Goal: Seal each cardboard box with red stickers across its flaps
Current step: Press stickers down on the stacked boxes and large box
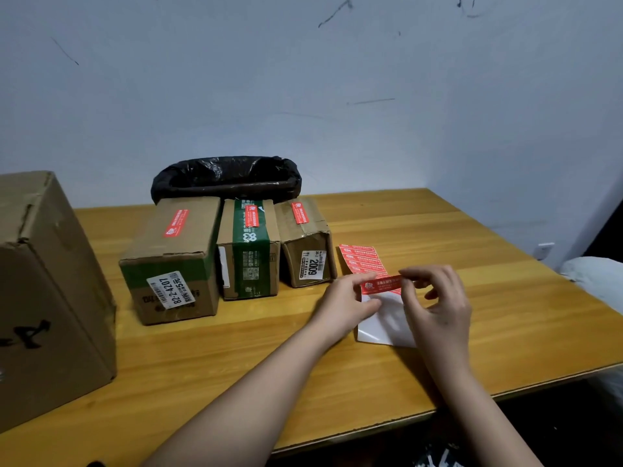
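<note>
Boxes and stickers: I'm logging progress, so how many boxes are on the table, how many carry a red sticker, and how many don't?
Boxes with a red sticker on top: 3, the left one, the green-taped one, the right one
Boxes with no sticker showing: 1, the big box
Total boxes: 4

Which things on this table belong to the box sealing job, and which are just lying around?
Job: three stickered boxes, big box, sticker sheet, red sticker held between left hand and right hand.
Lying about: bin with black bag.
</note>
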The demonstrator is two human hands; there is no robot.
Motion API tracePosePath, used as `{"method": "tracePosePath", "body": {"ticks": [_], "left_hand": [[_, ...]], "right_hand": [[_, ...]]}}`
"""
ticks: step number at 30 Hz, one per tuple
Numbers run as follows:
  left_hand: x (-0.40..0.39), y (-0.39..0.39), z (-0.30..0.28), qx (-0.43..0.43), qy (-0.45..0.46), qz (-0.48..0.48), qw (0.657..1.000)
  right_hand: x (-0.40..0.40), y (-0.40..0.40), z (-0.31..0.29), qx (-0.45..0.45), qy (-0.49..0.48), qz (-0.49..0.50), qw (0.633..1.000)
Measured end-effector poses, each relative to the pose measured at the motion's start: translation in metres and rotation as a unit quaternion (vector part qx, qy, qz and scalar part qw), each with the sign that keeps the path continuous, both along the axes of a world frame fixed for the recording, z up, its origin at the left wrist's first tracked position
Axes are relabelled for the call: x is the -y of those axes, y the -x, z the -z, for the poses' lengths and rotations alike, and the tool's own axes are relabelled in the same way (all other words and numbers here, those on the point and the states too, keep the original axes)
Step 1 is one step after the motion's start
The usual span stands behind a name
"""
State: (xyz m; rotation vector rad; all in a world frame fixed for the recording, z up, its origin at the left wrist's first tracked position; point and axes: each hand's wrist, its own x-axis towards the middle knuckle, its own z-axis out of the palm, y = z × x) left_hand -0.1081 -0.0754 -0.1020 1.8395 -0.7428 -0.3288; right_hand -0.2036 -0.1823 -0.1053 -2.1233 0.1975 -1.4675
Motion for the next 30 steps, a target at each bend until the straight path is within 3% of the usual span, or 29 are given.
{"method": "tracePosePath", "body": {"ticks": [6, 12, 16, 19, 24, 30], "left_hand": [[0.002, -0.003, -0.009, 0.074, -0.139, 0.013, 0.987], [-0.003, 0.006, -0.026, 0.200, -0.328, 0.009, 0.923], [-0.009, 0.012, -0.032, 0.255, -0.376, -0.037, 0.890], [-0.014, 0.014, -0.033, 0.267, -0.310, -0.043, 0.911], [-0.027, 0.015, -0.043, 0.118, -0.078, -0.047, 0.989], [-0.062, 0.014, -0.089, 0.021, 0.124, -0.056, 0.990]], "right_hand": [[0.003, 0.001, 0.000, 0.029, -0.050, 0.013, 0.998], [0.003, 0.000, 0.000, 0.024, -0.068, 0.013, 0.997], [0.003, 0.001, 0.000, 0.010, -0.074, 0.019, 0.997], [0.002, 0.002, -0.002, 0.009, -0.072, 0.014, 0.997], [-0.004, 0.005, -0.011, 0.012, -0.116, -0.021, 0.993], [-0.028, -0.001, -0.053, 0.030, -0.216, -0.115, 0.969]]}}
